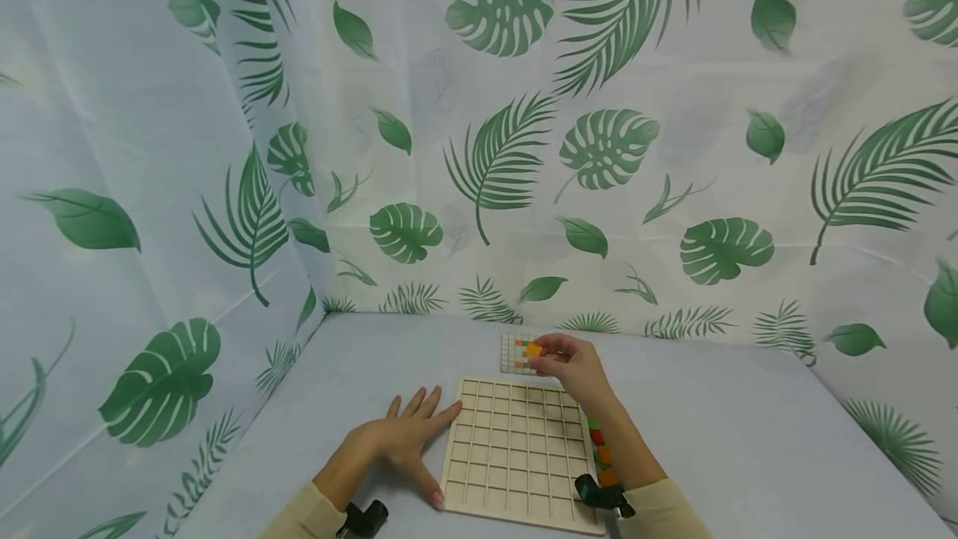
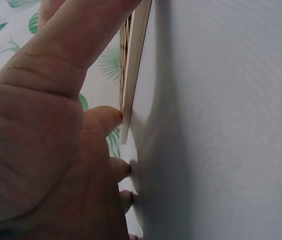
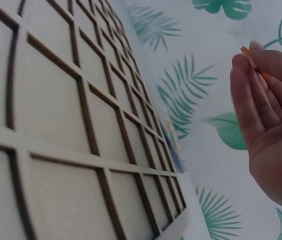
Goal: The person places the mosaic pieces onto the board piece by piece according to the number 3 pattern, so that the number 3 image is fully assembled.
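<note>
A pale wooden grid board (image 1: 516, 447) with square recesses lies on the table. My left hand (image 1: 407, 439) is spread at its left side, thumb and index fingertip touching the frame's edge; the left wrist view shows the board's side (image 2: 136, 65) against those fingers. Above the board's far edge, my right hand (image 1: 572, 364) pinches a small orange square tile (image 1: 534, 350) between thumb and fingers. In the right wrist view that tile (image 3: 251, 57) is seen almost edge-on. Partly behind the right hand lies a small pattern card (image 1: 511, 360) with coloured squares on a grid.
Several red, green and orange tiles (image 1: 603, 456) lie along the board's right side, partly hidden by the right forearm. A grey-white cloth (image 1: 748, 439) covers the table. Leaf-printed curtains (image 1: 486, 273) stand behind and at the sides.
</note>
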### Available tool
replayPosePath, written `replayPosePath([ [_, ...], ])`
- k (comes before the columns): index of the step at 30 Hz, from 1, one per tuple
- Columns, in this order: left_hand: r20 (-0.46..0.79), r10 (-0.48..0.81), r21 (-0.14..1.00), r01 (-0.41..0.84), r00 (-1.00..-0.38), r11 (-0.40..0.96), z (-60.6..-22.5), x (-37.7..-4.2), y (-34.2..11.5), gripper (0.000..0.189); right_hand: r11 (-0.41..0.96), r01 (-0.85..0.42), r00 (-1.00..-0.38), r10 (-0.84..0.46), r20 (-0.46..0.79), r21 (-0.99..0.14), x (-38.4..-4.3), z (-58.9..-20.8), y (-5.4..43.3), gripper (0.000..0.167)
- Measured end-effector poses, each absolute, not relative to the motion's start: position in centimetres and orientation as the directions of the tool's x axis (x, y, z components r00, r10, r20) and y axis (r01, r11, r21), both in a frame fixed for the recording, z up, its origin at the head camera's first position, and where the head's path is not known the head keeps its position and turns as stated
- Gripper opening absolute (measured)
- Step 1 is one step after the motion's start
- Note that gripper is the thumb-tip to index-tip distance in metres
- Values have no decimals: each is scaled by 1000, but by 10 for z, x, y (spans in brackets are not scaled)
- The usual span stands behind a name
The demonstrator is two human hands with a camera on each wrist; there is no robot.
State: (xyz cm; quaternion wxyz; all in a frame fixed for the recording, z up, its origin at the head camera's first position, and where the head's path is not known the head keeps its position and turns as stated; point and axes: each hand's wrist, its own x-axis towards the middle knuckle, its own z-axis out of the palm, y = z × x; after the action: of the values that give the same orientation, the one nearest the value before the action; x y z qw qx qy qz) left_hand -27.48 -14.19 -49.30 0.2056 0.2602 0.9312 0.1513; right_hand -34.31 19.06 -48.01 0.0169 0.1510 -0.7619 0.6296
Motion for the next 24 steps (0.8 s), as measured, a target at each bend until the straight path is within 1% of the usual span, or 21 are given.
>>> replayPosePath([
  [3,-299,548,382,428,-781,819,-493,-274,-141,137,159,-216,-964,-193,184,-963,-343,-484,184,33],
  [6,-298,549,380,431,-781,819,-493,-274,-141,136,100,-145,-978,-167,127,-984,-344,-488,179,31],
  [8,-298,548,374,432,-782,820,-493,-275,-142,136,73,-110,-982,-163,97,-991,-345,-490,175,32],
  [10,-297,545,367,433,-784,823,-493,-275,-142,136,73,-89,-982,-174,76,-993,-344,-492,173,33],
  [12,-298,544,362,434,-785,825,-492,-275,-142,136,102,-85,-978,-201,63,-991,-344,-495,171,36],
  [16,-295,549,368,437,-782,820,-493,-274,-141,135,150,-117,-958,-276,72,-982,-340,-501,170,37],
  [19,-296,548,373,434,-782,820,-494,-273,-141,135,206,-190,-937,-329,115,-960,-337,-502,167,36],
  [24,-300,543,369,429,-784,824,-492,-274,-140,136,307,-317,-909,-369,195,-897,-337,-506,160,28],
])
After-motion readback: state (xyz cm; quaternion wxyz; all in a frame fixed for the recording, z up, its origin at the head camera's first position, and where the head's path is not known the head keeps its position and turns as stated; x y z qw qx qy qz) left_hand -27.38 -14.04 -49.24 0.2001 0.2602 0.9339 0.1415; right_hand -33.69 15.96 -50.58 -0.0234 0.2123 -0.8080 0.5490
